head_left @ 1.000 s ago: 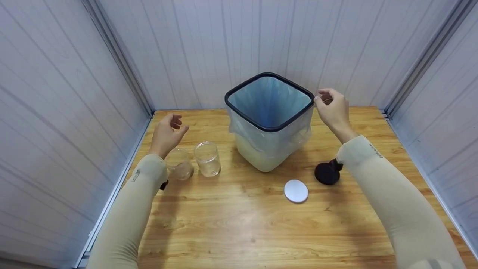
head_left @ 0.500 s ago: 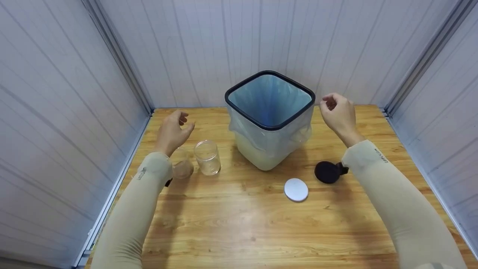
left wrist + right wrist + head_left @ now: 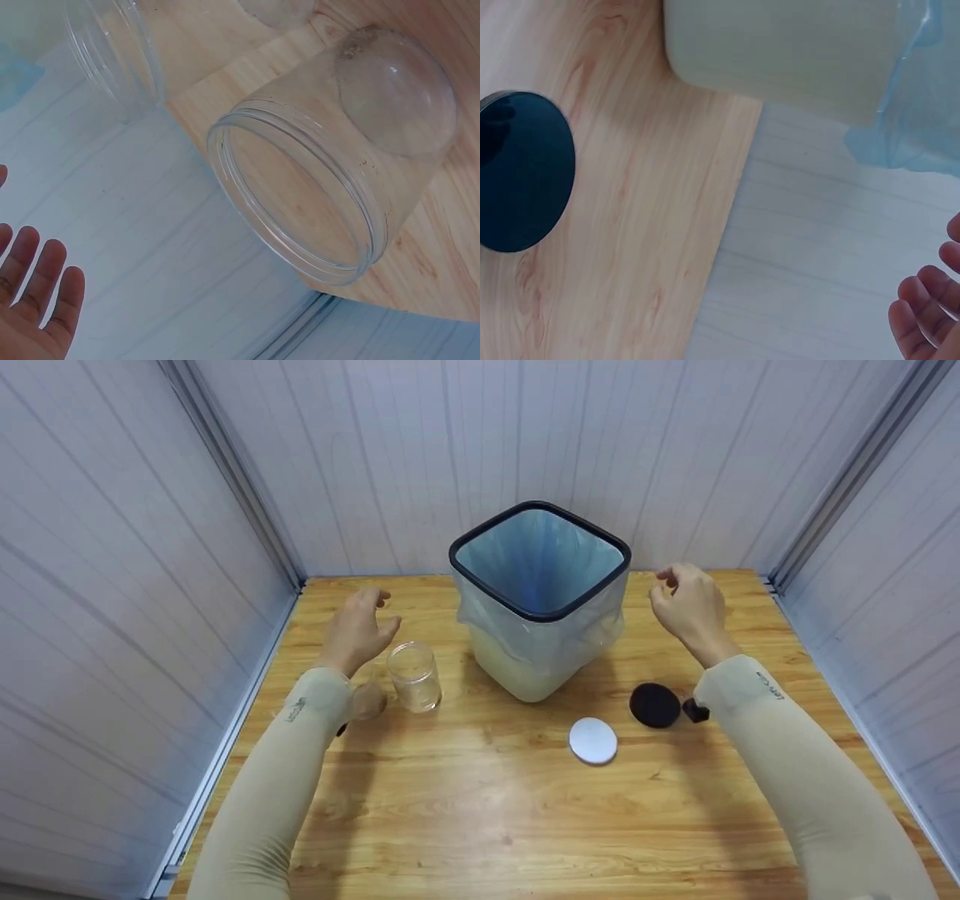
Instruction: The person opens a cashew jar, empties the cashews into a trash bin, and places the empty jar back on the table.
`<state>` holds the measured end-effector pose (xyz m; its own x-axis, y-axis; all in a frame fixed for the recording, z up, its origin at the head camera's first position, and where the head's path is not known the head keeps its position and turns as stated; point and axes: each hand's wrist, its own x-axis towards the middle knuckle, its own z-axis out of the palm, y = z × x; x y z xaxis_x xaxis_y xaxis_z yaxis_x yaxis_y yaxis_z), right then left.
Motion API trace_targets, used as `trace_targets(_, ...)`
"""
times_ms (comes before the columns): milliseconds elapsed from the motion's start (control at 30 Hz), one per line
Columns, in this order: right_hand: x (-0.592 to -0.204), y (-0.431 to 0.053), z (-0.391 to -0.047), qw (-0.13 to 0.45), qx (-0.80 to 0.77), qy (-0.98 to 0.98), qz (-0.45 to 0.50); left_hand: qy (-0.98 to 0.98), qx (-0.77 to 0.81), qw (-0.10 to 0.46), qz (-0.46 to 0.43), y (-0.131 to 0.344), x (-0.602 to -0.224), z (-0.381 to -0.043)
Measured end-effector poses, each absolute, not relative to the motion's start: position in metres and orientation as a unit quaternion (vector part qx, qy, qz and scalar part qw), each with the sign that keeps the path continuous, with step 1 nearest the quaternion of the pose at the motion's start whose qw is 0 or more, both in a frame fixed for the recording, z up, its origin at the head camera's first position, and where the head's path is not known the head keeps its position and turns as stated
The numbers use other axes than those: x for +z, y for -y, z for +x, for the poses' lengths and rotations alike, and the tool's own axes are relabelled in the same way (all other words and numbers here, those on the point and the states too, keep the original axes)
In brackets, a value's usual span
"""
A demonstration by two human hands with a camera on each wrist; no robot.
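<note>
A pale square bin (image 3: 517, 667) with a black rim (image 3: 540, 617) stands at the back middle, lined with a thin bluish bag (image 3: 540, 555) folded over its outside. My left hand (image 3: 358, 631) hovers over the left of the table, fingers loosely bent, holding nothing. Below it stands one clear glass jar (image 3: 322, 180), partly hidden by the wrist in the head view; a second clear jar (image 3: 415, 679) is just right of it. My right hand (image 3: 691, 607) is in the air right of the bin, apart from it, fingers loosely curled around nothing.
On the right of the wooden table (image 3: 480, 810) lie a round white lid (image 3: 593, 741) and a round black lid (image 3: 655, 705). Pale panel walls (image 3: 375, 457) enclose the table at the back and both sides.
My right hand has moved from the bin's right rim corner, off to the right and toward me. My left hand has shifted slightly right. The bin and jars stay in place.
</note>
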<state>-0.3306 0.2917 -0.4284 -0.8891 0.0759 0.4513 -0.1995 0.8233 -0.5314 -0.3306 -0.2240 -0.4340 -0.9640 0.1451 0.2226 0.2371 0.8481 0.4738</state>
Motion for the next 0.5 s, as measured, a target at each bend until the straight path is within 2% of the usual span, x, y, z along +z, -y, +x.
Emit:
trace_targets(267,-0.435,-0.301,-0.326,0.198,0.242,0.949,0.029,0.970,-0.193,0.081,-0.121,0.217,-0.433,-0.333)
trace_targets(500,-0.438,-0.307,-0.326,0.172,0.188,0.966,0.053,0.980,-0.140,0.040,-0.132,0.211,-0.431,-0.338)
